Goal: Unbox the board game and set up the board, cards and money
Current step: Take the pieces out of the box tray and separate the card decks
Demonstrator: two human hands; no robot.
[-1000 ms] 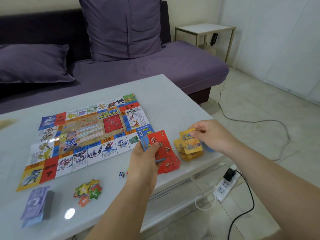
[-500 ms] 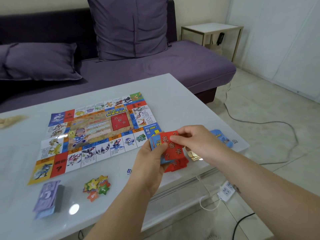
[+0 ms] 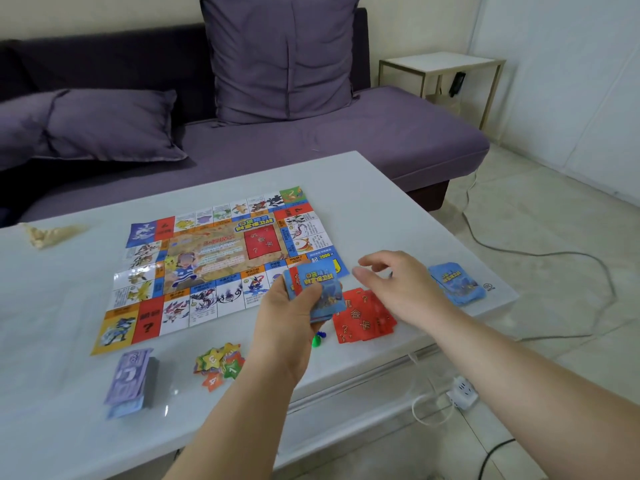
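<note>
Soft, even daylight, a glare spot on the table [image 3: 166, 408], perhaps slight motion blur throughout.

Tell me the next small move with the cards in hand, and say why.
Probably the right hand should pinch the top blue card off the stack that the left hand grips, then lay it on the blue pile further right. Cards look sorted by colour, with a red pile separate, and the right hand is empty.

Skin uncovered on both: left hand [image 3: 287, 317] and right hand [image 3: 398, 285]. left forearm [image 3: 235, 410] bare down to lower frame edge. right forearm [image 3: 519, 368] bare to lower right corner. Right fingers motion-blurred, nail detail unreadable.
</note>
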